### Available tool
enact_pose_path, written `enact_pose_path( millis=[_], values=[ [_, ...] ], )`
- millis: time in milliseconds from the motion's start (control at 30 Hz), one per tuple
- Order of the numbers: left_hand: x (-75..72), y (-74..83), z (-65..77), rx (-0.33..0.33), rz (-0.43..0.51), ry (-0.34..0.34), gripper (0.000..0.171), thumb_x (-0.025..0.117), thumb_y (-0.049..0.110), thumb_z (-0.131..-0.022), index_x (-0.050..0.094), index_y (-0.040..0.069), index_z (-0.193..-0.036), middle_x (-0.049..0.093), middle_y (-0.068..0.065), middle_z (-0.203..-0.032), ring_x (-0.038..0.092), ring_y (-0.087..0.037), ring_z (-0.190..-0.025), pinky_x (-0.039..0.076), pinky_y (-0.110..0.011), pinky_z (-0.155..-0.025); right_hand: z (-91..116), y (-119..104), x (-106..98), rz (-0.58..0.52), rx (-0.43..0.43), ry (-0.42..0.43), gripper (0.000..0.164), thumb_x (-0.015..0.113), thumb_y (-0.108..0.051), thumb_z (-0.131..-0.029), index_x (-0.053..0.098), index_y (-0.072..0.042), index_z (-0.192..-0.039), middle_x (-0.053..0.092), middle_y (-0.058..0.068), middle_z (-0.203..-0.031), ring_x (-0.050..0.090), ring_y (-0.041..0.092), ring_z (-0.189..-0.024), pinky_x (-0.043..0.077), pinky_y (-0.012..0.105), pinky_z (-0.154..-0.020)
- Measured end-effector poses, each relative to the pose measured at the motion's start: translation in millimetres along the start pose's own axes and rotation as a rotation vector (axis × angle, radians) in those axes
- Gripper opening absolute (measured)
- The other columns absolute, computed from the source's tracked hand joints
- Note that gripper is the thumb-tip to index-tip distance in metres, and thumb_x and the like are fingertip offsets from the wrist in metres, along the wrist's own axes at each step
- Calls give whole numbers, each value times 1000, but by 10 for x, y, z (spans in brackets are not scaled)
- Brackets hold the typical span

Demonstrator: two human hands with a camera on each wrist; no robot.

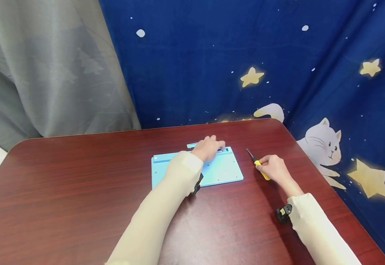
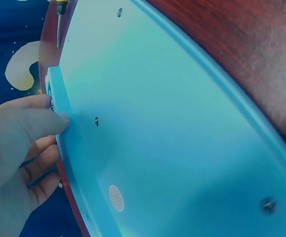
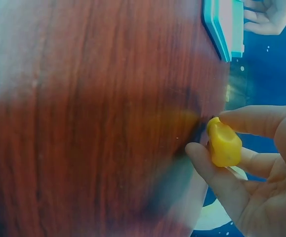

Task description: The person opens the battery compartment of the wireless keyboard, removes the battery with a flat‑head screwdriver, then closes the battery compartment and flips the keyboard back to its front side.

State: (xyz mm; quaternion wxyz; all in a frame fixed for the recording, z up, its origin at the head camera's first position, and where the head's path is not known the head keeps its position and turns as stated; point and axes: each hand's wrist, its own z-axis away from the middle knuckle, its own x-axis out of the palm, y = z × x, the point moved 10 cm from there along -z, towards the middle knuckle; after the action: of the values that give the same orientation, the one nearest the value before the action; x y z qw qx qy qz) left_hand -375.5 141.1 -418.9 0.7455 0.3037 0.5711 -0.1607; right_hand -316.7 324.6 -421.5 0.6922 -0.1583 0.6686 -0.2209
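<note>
A light-blue flat device (image 1: 218,170), apparently a keyboard lying face down, rests on the dark red table (image 1: 79,184). My left hand (image 1: 209,147) rests on its raised far edge, thumb pressing the ridge (image 2: 59,106) in the left wrist view, fingers reaching over the back. A small blue strip (image 1: 192,145) lies just behind the device. My right hand (image 1: 271,167) holds a yellow-handled screwdriver (image 1: 260,170) to the right of the device, its dark tip (image 1: 249,152) pointing away. In the right wrist view thumb and fingers pinch the yellow handle (image 3: 224,143).
Small screws (image 2: 267,205) sit in the device's underside, with a round label (image 2: 116,197). A blue star-and-cat curtain (image 1: 245,66) hangs close behind and right of the table; a grey curtain (image 1: 46,66) hangs at the left. The table's right edge (image 1: 344,206) lies near my right arm.
</note>
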Motion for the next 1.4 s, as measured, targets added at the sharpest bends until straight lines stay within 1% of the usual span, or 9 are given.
enact_pose_path(
  millis=[100, 267, 367, 533, 633, 733, 1033, 1267, 1400],
  values=[
    [1, 39, -20, 17, -27, -24, 31, 53, 5, -91, 52, 24, -115, 45, -4, -114, 39, -18, -93, 40, -30, -76, 3, 18, 1, 0, 4, 14, 26, 68, -11, -78, 63, 11, -91, 66, 18, -78, 62, 22, -67, 49, 32, -59],
    [13, 109, -68, 44, -124, -54, 27, 60, 13, -88, 50, 23, -111, 47, -4, -113, 42, -19, -95, 42, -30, -75, 6, 41, 20, 6, 16, 17, 28, 69, -13, -77, 64, 10, -92, 65, 16, -75, 60, 20, -64, 47, 28, -56],
    [17, 133, -93, 34, -172, -67, 32, 60, 15, -89, 48, 25, -116, 46, -5, -119, 43, -21, -99, 44, -32, -77, 7, 64, 33, 7, 32, 4, 31, 69, -14, -78, 63, 11, -95, 64, 15, -73, 57, 19, -61, 47, 27, -54],
    [31, 131, -121, -8, -219, -94, 46, 57, 14, -90, 41, 29, -131, 41, -8, -132, 42, -24, -108, 44, -36, -83, 12, 98, 59, 3, 67, -17, 34, 69, -16, -80, 61, 10, -100, 62, 14, -74, 55, 19, -60, 47, 27, -51],
    [47, 119, -138, -26, -235, -107, 51, 56, 13, -91, 37, 30, -136, 39, -8, -136, 41, -25, -111, 44, -37, -86, 17, 118, 81, -10, 90, -36, 38, 69, -18, -80, 59, 9, -105, 61, 14, -75, 54, 18, -58, 48, 27, -49],
    [54, 125, -142, -25, -238, -110, 52, 54, 13, -92, 35, 30, -137, 38, -9, -137, 40, -26, -115, 43, -38, -88, 26, 142, 100, -30, 115, -56, 40, 69, -19, -81, 58, 8, -108, 59, 13, -75, 54, 17, -54, 49, 29, -46],
    [22, 146, -108, 7, -193, -55, 51, 55, 11, -91, 35, 27, -135, 38, -10, -137, 41, -29, -119, 43, -39, -89, 45, 165, 121, -42, 136, -96, 43, 67, -20, -82, 55, 8, -112, 59, 14, -77, 54, 18, -54, 50, 29, -47],
    [21, 149, -95, 61, -191, 8, 55, 57, 10, -90, 36, 25, -138, 35, -10, -142, 38, -33, -125, 37, -42, -97, 37, 125, 79, -11, 126, -86, 44, 67, -23, -82, 56, 5, -114, 61, 13, -79, 55, 18, -56, 50, 30, -48],
    [22, 144, -72, 79, -187, 26, 52, 56, 10, -90, 37, 25, -136, 37, -8, -142, 39, -31, -125, 36, -42, -98, 32, 96, 73, -8, 122, -91, 43, 66, -22, -83, 55, 5, -115, 61, 13, -80, 55, 19, -59, 50, 30, -50]
  ],
)
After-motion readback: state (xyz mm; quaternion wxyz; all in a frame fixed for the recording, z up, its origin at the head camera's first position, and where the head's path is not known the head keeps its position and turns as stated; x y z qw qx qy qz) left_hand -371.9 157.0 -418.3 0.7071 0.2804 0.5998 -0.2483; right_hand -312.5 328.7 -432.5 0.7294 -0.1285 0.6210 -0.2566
